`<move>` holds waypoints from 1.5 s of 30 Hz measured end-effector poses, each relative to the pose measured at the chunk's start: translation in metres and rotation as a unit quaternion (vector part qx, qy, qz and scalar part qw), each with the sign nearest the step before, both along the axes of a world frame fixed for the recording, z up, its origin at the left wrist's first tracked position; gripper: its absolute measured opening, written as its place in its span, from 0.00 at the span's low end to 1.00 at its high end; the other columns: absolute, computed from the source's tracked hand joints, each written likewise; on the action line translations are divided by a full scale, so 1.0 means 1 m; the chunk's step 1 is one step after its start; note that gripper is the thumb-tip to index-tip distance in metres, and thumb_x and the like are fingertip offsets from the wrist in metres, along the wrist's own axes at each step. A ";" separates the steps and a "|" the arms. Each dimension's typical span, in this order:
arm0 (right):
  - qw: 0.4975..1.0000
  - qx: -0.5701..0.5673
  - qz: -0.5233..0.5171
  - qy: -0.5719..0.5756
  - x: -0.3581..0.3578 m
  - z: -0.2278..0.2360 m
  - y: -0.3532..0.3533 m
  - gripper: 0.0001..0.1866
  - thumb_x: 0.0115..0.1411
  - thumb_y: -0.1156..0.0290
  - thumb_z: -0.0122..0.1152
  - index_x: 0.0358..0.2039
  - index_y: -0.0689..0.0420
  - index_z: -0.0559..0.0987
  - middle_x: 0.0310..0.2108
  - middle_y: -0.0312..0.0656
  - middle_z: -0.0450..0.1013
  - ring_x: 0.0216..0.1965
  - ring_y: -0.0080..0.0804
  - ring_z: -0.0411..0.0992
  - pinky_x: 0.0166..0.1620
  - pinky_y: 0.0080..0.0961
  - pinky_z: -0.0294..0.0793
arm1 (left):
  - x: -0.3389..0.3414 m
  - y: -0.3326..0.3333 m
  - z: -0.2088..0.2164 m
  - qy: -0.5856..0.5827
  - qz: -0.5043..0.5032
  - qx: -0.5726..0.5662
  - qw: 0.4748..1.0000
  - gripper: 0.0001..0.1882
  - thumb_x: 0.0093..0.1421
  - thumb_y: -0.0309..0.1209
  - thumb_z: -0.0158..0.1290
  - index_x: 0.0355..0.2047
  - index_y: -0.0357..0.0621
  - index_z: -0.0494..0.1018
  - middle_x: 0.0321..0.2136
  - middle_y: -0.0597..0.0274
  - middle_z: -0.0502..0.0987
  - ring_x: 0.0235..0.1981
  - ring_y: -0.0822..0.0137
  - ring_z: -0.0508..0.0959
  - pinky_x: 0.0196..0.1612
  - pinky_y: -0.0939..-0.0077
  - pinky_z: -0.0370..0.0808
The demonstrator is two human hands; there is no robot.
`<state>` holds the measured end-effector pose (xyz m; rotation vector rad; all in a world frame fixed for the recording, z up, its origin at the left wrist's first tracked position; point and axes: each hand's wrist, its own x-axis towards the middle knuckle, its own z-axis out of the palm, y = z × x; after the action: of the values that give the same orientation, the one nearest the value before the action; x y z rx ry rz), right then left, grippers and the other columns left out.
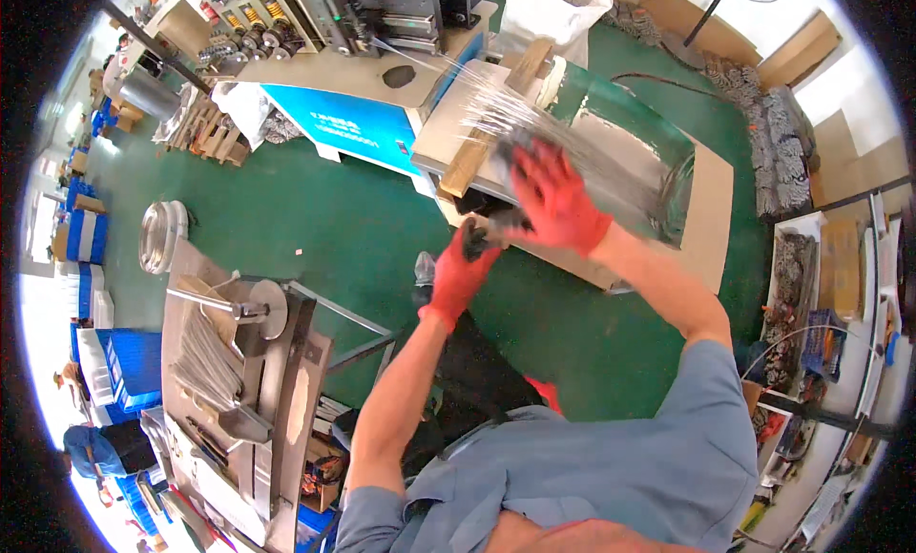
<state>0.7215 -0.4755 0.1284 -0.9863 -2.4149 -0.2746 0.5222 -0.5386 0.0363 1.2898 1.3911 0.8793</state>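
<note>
Both my hands wear red gloves with dark grey fingertips. My right hand is beside the near end of a bundle of thin silvery wires, its fingers apart and slightly blurred. Whether it touches the wires I cannot tell. Closer to me, my left hand is closed, its fingers curled by the near edge of the machine's table. What it holds, if anything, is hidden. A wooden bar lies across the table under the wire ends. The wires reach over a cardboard-edged tray on the right.
A machine with a blue front panel stands ahead. At the left is a workbench with a metal disc and a stack of rods. Shelves line the right. A wire coil rests on the green floor. White sack behind.
</note>
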 end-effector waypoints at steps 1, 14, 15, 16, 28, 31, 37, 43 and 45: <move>0.998 -0.005 -0.054 -0.009 0.000 -0.005 0.025 0.47 0.46 0.45 0.67 0.58 0.64 0.64 0.62 0.56 0.58 0.64 0.58 0.54 0.64 0.54 0.52 | 0.013 0.014 -0.010 -0.087 0.011 -0.053 0.995 0.33 0.55 0.42 0.60 0.58 0.41 0.65 0.47 0.57 0.75 0.47 0.59 0.75 0.52 0.70 0.71; 0.849 -0.465 -0.250 -0.043 0.048 -0.118 0.123 0.40 0.62 0.41 0.46 0.58 0.65 0.59 0.53 0.62 0.67 0.54 0.56 0.68 0.57 0.51 0.63 | 0.089 0.118 -0.018 -0.529 0.071 -0.199 0.822 0.17 0.63 0.44 0.52 0.47 0.48 0.71 0.42 0.61 0.75 0.39 0.65 0.77 0.43 0.72 0.78; 0.841 -0.495 -0.219 -0.013 0.050 -0.114 0.117 0.37 0.63 0.43 0.46 0.56 0.65 0.62 0.51 0.62 0.68 0.52 0.57 0.69 0.55 0.49 0.66 | 0.093 0.116 -0.018 -0.520 0.072 -0.154 0.837 0.16 0.63 0.44 0.52 0.44 0.47 0.73 0.39 0.60 0.77 0.37 0.65 0.78 0.42 0.72 0.78; 0.891 -0.425 -0.159 0.017 0.053 -0.124 0.110 0.27 0.64 0.50 0.48 0.50 0.62 0.67 0.46 0.61 0.72 0.49 0.59 0.70 0.51 0.45 0.70 | 0.093 0.120 -0.020 -0.555 0.083 -0.195 0.805 0.16 0.63 0.44 0.52 0.43 0.46 0.73 0.37 0.60 0.77 0.36 0.65 0.78 0.41 0.72 0.79; 0.880 -0.470 -0.039 0.055 0.050 -0.061 0.071 0.31 0.45 0.55 0.69 0.48 0.55 0.73 0.42 0.54 0.76 0.45 0.54 0.74 0.50 0.42 0.72 | 0.081 0.109 0.010 -0.447 0.058 -0.216 0.866 0.23 0.58 0.43 0.58 0.49 0.45 0.70 0.36 0.63 0.76 0.33 0.68 0.77 0.31 0.71 0.75; 0.914 -0.389 -0.102 0.058 0.042 -0.055 0.059 0.23 0.48 0.56 0.68 0.41 0.55 0.76 0.34 0.53 0.77 0.38 0.54 0.75 0.42 0.44 0.74 | 0.049 0.088 0.062 -0.306 -0.009 -0.173 0.936 0.21 0.60 0.40 0.56 0.50 0.43 0.72 0.44 0.60 0.76 0.41 0.66 0.77 0.43 0.74 0.75; 0.952 -0.277 -0.083 0.105 0.056 -0.061 0.063 0.14 0.55 0.62 0.63 0.34 0.58 0.74 0.25 0.55 0.74 0.30 0.57 0.74 0.32 0.46 0.72 | -0.071 0.068 0.116 0.039 -0.138 0.036 0.989 0.36 0.55 0.39 0.60 0.62 0.39 0.61 0.48 0.56 0.76 0.46 0.67 0.76 0.51 0.72 0.71; 0.948 -0.179 -0.092 0.247 0.069 -0.002 0.068 0.15 0.58 0.63 0.60 0.40 0.61 0.76 0.25 0.57 0.74 0.26 0.55 0.74 0.30 0.44 0.72 | -0.185 0.026 0.164 0.170 -0.198 -0.072 0.963 0.28 0.55 0.31 0.59 0.57 0.41 0.68 0.42 0.62 0.79 0.43 0.75 0.75 0.47 0.78 0.71; 0.941 -0.128 -0.136 0.284 0.079 0.023 0.078 0.14 0.59 0.64 0.59 0.39 0.62 0.76 0.25 0.56 0.74 0.25 0.51 0.74 0.30 0.41 0.72 | -0.202 0.018 0.151 0.180 -0.175 -0.033 0.968 0.28 0.55 0.28 0.59 0.57 0.41 0.68 0.42 0.62 0.79 0.42 0.76 0.75 0.47 0.79 0.72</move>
<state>0.8009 -0.3977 0.1515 -1.3060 -1.8133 0.2175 0.3202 -0.5204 0.1873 1.6366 1.3908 0.3673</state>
